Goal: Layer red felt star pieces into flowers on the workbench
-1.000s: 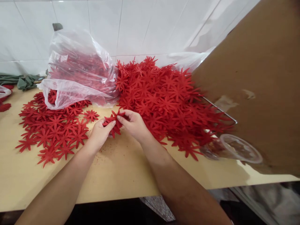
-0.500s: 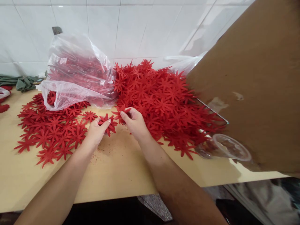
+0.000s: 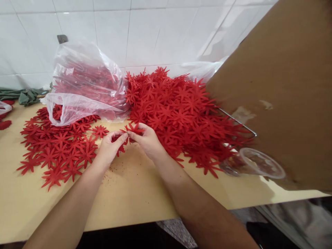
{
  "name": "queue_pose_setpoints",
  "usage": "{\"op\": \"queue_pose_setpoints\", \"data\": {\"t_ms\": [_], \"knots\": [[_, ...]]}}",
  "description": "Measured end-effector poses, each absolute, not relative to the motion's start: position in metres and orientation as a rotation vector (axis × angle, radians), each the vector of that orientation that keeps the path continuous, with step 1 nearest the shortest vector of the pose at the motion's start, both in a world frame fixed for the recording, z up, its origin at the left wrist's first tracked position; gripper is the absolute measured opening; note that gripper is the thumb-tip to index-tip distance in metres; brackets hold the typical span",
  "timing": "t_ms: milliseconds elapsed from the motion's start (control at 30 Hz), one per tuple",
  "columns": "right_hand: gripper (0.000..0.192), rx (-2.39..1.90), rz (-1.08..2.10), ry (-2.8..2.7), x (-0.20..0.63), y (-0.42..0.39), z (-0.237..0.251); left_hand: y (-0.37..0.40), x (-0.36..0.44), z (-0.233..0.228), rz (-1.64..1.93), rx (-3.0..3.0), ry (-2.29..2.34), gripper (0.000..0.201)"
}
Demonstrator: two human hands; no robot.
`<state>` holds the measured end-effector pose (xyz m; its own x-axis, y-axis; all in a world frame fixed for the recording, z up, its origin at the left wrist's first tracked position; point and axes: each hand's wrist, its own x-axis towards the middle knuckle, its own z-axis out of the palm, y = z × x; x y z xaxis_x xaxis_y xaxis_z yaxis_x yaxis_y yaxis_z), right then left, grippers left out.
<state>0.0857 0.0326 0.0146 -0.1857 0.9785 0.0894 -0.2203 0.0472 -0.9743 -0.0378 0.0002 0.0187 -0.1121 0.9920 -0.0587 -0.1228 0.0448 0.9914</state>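
Head view
Flower cutout (image 3: 133, 128): red felt, thin star-shaped petals, held just above the counter (image 3: 135, 193), beside the big red pile (image 3: 181, 114).
My right hand (image 3: 147, 140): fingers pinched on the cutout's edge, palm down.
My left hand (image 3: 110, 147): fingers pinched on another red cutout (image 3: 119, 149), fingertips meeting the right's.

Two bare arms come up from the bottom edge, one from about 7 o'clock and one from about 5 o'clock. No sleeves cover them, all the way down to the edge. The bare left hand (image 3: 110, 147) and the bare right hand (image 3: 147, 139) wear no gloves. No rings, watch or bands show on the fingers or wrists. The fingernails are short and plain.
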Motion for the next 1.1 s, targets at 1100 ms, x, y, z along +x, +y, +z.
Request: {"op": "queue_pose_setpoints", "data": {"t_ms": [1100], "knots": [[0.018, -1.579, -0.145, -1.709, 0.177, 0.106, 0.049, 0.008, -0.036, 0.013, 1.332, 0.744, 1.082, 0.017]]}}
